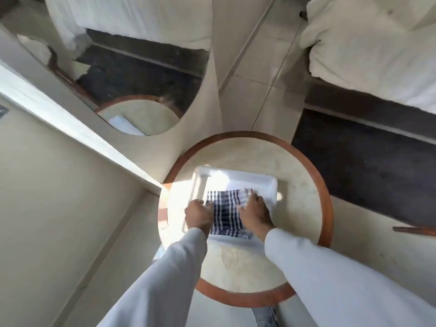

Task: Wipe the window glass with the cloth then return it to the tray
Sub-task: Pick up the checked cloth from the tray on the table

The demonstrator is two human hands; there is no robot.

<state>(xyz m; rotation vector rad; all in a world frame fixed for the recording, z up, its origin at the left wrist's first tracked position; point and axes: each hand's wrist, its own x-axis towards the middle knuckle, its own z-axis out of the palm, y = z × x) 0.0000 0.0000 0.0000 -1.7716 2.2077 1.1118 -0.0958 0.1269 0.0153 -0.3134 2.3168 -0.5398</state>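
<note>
Lower centre, the cloth (227, 212) lies in the tray (266, 182). The left hand (197, 214) is curled at its edge, grip unclear; the right hand (253, 212) presses flat on it. Whether wiping is done or pending cannot be told.

1. Round surface (297, 175): bare marble to the far side & right of the white tray (271, 185), open for approach.
2. Tray's far half is clear; the near half is taken by the striped cloth (226, 213) w/ the left hand (198, 214) & right hand (253, 214) on it.
3. Wall w/ mirror (132, 74) close on the left, tight there.
4. Bed (377, 55) well off to the right, floor lane between.
</note>
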